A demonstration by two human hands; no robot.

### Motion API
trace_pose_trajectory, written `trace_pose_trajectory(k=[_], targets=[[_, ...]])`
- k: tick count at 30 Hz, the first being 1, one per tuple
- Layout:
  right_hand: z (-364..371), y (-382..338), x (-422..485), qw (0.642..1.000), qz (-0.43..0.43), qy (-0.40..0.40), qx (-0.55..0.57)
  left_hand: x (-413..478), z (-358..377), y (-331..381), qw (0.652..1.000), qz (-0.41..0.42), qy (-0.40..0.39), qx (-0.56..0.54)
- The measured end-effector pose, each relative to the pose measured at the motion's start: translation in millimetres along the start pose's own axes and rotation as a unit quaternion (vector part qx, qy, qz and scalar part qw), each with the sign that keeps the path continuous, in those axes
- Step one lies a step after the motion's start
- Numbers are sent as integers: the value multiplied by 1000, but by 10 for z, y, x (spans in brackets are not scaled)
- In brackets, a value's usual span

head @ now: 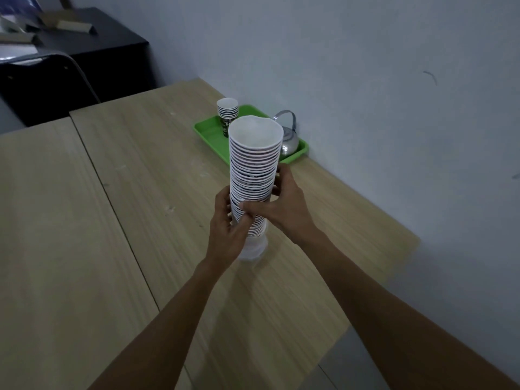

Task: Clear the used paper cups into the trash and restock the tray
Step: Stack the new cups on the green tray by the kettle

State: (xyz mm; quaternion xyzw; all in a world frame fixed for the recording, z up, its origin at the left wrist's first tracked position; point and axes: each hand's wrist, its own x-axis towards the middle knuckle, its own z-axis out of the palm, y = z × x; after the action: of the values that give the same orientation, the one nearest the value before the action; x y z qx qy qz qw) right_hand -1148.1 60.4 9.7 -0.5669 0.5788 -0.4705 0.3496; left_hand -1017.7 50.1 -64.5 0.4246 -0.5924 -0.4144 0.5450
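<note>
Cup stack [254, 170] (upright) — gripped by left hand [228, 229], right hand [284, 204] — tray [208, 133] at table [112, 192] edge.

Glossy metal kettle [288, 140], plastic tray [209, 133], wood-grain table [140, 178].

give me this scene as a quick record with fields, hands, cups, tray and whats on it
left hand: grips the tall cup stack low down
right hand: grips the same stack higher up
stack pose: upright above the table
green tray: at the table's far edge, by the wall
on tray: short cup stack, metal kettle
</note>
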Motion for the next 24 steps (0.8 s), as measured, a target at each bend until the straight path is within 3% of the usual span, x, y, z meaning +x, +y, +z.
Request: trace_pose_trajectory(k=[15, 24], targets=[[832, -156, 1150, 999, -14, -44, -7, 1080, -696, -432, 999, -6, 33, 15], [918, -201, 1402, 999, -20, -20, -24, 1289, -785, -526, 1000, 4, 29, 10]])
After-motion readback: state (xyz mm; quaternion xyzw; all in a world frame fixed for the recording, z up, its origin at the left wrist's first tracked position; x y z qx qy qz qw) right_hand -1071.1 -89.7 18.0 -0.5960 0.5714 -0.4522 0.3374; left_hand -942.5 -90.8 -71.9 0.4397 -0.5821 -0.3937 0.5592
